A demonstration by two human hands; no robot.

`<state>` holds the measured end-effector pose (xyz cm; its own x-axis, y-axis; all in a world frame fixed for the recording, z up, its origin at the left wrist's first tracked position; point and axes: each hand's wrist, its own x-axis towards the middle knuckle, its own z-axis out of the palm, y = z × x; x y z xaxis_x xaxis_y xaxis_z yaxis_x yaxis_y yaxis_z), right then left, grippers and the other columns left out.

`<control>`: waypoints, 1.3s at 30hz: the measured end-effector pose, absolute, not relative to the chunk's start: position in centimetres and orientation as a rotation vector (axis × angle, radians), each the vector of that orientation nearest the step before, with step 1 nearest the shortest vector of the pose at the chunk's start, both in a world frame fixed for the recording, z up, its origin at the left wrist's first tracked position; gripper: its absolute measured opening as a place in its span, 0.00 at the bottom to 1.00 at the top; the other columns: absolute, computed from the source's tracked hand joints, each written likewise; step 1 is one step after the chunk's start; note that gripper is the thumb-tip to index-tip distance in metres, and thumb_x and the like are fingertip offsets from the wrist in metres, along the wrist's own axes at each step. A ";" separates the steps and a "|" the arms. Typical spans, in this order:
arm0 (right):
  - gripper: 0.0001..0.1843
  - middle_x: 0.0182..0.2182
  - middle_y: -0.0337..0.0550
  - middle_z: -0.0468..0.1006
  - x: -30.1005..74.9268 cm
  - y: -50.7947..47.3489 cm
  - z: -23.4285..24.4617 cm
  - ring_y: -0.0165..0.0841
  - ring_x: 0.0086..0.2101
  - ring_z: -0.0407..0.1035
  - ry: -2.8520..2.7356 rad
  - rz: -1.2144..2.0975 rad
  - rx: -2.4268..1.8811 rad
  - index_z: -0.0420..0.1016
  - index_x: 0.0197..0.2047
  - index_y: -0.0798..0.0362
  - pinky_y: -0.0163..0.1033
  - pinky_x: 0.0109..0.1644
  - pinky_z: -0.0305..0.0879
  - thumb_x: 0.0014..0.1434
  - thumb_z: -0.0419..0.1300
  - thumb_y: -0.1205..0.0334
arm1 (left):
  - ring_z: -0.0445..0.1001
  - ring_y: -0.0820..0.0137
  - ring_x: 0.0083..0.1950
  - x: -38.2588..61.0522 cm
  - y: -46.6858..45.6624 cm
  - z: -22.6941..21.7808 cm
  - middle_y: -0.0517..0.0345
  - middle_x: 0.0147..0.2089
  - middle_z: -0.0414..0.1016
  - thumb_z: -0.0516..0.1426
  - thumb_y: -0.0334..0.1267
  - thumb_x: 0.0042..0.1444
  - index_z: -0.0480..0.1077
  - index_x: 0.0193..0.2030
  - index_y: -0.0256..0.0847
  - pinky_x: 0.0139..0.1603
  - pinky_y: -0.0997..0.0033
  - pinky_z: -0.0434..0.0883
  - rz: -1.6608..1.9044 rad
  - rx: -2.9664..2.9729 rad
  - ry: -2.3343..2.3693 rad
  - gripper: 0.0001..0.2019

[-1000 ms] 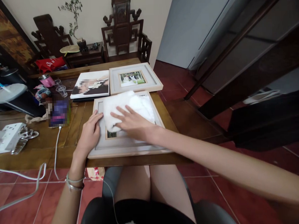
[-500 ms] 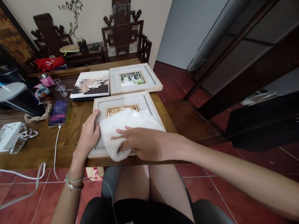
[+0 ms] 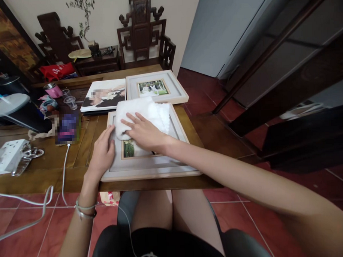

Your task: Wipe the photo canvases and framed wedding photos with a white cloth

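Observation:
A light wooden picture frame lies flat at the table's front edge, its inner photo partly covered. On its upper part is a folded white cloth. My right hand presses this cloth down with fingers spread over the top, the thumb side tucked at the fold. My left hand rests open along the frame's left edge, fingers stretched forward.
Behind lie a second framed photo and a white-edged photo album. To the left are a phone on a cable, a power strip, a lidded black cup and small clear cups.
My right hand has slid the white cloth away from me to the frame's far part, uncovering the lower part of the photo. My left hand stays in place.

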<state>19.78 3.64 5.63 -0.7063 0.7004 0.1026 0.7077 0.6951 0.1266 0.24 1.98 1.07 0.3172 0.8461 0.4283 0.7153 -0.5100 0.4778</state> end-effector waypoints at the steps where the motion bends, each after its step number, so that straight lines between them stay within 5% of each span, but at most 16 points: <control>1: 0.21 0.66 0.56 0.64 19.6 4.0 5.6 0.52 0.68 0.49 -2.843 -0.256 -1.158 0.77 0.55 0.60 0.58 0.69 0.50 0.64 0.50 0.74 | 0.66 0.58 0.67 0.2 2.0 1.1 0.41 0.65 0.68 0.48 0.31 0.61 0.63 0.65 0.34 0.68 0.51 0.62 0.965 2.377 1.432 0.24; 18: 0.24 0.64 0.51 0.68 24.0 -5.3 7.6 0.45 0.66 0.55 -2.937 0.610 -0.756 0.79 0.49 0.55 0.54 0.68 0.54 0.51 0.54 0.79 | 0.65 0.58 0.68 0.4 1.9 1.3 0.41 0.66 0.68 0.48 0.35 0.64 0.65 0.64 0.35 0.69 0.50 0.61 0.938 2.355 1.471 0.23; 29: 0.18 0.68 0.58 0.59 18.9 -0.4 6.1 0.52 0.67 0.51 -2.858 -0.028 -1.106 0.78 0.52 0.60 0.57 0.68 0.51 0.62 0.54 0.73 | 0.58 0.61 0.72 0.7 1.6 1.7 0.43 0.71 0.60 0.41 0.50 0.70 0.62 0.67 0.35 0.73 0.52 0.53 0.945 2.224 1.399 0.28; 39: 0.08 0.48 0.54 0.77 20.8 -5.5 7.0 0.44 0.53 0.68 -2.919 0.274 -0.675 0.79 0.39 0.56 0.49 0.59 0.61 0.58 0.58 0.71 | 0.63 0.61 0.69 0.6 1.7 1.6 0.44 0.68 0.66 0.43 0.45 0.70 0.66 0.64 0.37 0.71 0.54 0.58 0.996 2.236 1.449 0.24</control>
